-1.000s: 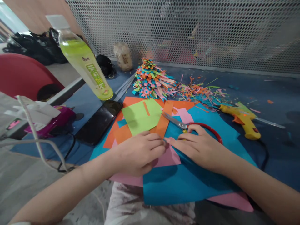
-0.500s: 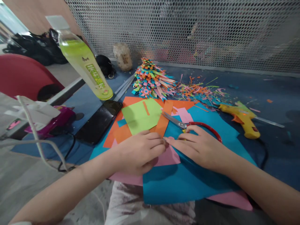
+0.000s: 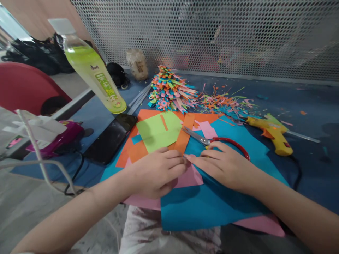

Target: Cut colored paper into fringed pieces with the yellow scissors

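Observation:
My left hand (image 3: 161, 173) is closed, its fingertips pinched together above a pink paper sheet (image 3: 190, 178). From the other side my right hand (image 3: 227, 167) meets it, thumb and forefinger pressed close to the left fingertips. Whatever is between them is too small and covered to make out; a bit of pink shows just behind. Red-handled scissors (image 3: 197, 135) lie just beyond my right hand, partly covered by its fingers, blades pointing up-left. Beneath both hands spreads a large blue paper sheet (image 3: 196, 211), with a green sheet (image 3: 156, 132) and orange strips (image 3: 184, 132) farther off.
A layered paper tree (image 3: 169, 90) stands at the back beside paper scraps (image 3: 225, 102). To the right lies a yellow glue gun (image 3: 275, 134). On the left are a phone (image 3: 111, 139), a drink bottle (image 3: 92, 70) and a purple power strip (image 3: 63, 137) with cables.
The view has shifted very slightly. Both hands keep almost the same place and pose, fingertips still together; the papers, scissors and glue gun have not moved.

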A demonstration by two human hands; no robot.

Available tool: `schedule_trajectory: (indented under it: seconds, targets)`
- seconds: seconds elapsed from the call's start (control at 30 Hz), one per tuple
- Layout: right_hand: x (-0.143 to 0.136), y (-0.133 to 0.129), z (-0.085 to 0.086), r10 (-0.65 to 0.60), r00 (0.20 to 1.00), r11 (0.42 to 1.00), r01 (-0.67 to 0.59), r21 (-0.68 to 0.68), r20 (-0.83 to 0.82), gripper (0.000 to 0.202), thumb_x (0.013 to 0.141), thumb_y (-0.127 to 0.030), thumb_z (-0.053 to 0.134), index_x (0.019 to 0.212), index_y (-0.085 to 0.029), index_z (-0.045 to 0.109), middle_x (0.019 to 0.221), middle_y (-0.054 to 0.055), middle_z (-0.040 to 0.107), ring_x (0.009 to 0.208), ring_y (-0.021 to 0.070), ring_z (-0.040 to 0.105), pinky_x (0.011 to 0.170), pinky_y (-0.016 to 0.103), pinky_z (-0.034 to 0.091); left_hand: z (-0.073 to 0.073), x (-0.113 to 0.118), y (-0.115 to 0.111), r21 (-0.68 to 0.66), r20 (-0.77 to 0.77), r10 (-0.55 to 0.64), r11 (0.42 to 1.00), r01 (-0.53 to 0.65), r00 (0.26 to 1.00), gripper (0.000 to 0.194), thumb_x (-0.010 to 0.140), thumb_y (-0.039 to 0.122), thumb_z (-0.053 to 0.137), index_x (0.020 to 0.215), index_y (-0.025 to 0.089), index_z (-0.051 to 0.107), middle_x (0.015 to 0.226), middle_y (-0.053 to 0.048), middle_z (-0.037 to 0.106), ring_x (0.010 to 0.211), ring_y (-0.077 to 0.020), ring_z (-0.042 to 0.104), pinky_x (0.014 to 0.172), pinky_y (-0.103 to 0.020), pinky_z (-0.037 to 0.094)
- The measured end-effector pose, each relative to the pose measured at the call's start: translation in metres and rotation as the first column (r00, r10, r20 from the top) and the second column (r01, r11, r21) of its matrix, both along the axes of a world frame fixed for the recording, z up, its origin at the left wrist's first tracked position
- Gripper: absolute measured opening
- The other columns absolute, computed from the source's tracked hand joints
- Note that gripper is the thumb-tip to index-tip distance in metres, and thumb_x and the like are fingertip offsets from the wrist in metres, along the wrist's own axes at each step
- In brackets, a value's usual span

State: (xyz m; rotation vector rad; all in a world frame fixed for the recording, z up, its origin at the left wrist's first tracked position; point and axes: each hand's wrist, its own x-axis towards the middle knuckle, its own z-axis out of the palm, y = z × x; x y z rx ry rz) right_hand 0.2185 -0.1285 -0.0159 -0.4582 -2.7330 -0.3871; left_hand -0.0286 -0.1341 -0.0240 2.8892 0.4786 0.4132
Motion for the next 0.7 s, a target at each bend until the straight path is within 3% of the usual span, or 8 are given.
schedule_trajectory:
  seconds: [0.37,0.7]
  targets:
    - [0.0045,0.0006,-0.0051,-0.061,0.998,0.995,0.059,-0.081,-0.016,0.038,0.097,-0.007,0.033,0.124,-0.011,0.059,0.091,0.007,0.076,0.079,0.0177,0.067,0.08,0.039,0.046,-0.0011,-0.0009,0.0004,-0.001,0.022,0.003,1.0,-0.003,1.0,0.035,0.085,0.015,0.046,0.116,0.006,0.058,0.112,-0.015,0.068,0.11,-0.0276,0.059,0.092,-0.043,0.053]
    - [0.002,0.0007,-0.004,-0.048,0.999,0.998,0.048,-0.033,0.0,0.039,0.096,-0.005,0.033,0.122,-0.007,0.061,0.086,0.009,0.075,0.078,0.0183,0.066,0.073,0.037,0.045,-0.0032,-0.0026,-0.0001,0.019,0.035,0.009,1.0,-0.01,0.999,0.033,0.084,0.013,0.046,0.113,0.008,0.059,0.109,-0.016,0.069,0.11,-0.0268,0.06,0.091,-0.042,0.054]
